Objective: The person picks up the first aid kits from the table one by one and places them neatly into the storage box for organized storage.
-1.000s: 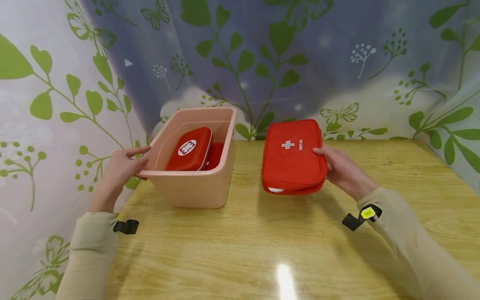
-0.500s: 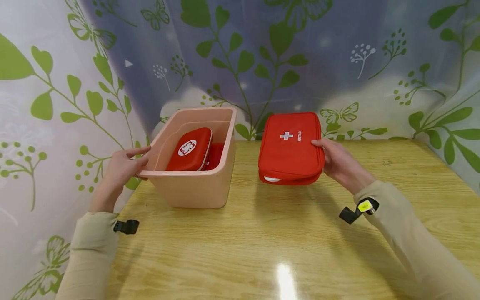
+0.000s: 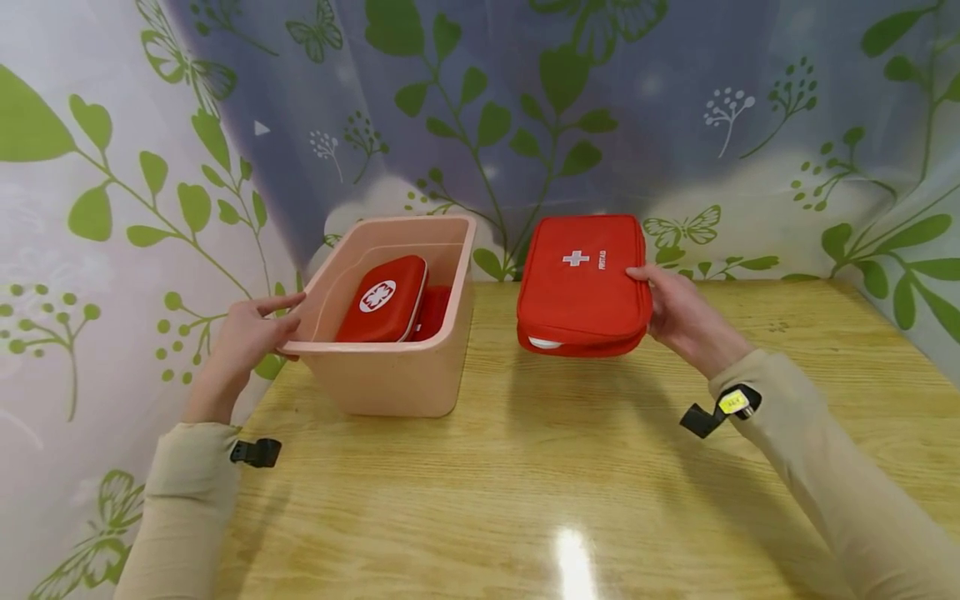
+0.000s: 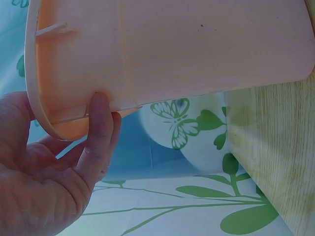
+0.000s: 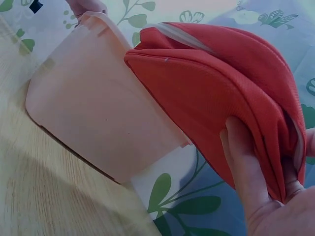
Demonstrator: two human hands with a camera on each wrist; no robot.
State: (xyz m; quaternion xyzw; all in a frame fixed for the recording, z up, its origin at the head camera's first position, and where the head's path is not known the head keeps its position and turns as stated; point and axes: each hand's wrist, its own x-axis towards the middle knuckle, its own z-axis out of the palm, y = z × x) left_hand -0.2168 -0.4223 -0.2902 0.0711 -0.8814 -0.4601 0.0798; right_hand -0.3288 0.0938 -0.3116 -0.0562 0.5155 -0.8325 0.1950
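My right hand [image 3: 686, 321] grips the right side of a red first aid bag [image 3: 581, 287], thumb on top and fingers beneath. The bag is held above the table, tilted, its white cross facing up. In the right wrist view the bag's underside [image 5: 197, 98] and an opening along its edge show. At the left, my left hand [image 3: 251, 337] pinches the near left corner of a pink plastic bin [image 3: 382, 379], with fingers under the rim in the left wrist view. A red hard case [image 3: 384, 300] with a white round emblem leans inside the bin, partly over another red item [image 3: 432, 312].
The bin stands on a light wooden table [image 3: 495, 483], close to the left wall. A printed curtain [image 3: 495, 100] with leaves and butterflies rises behind the table. Bare wood lies in front of the bin and to the right of the bag.
My right hand has raised the first aid bag and moved it slightly toward the back, with a small shift left and then right. My left hand and the bin have stayed in place.
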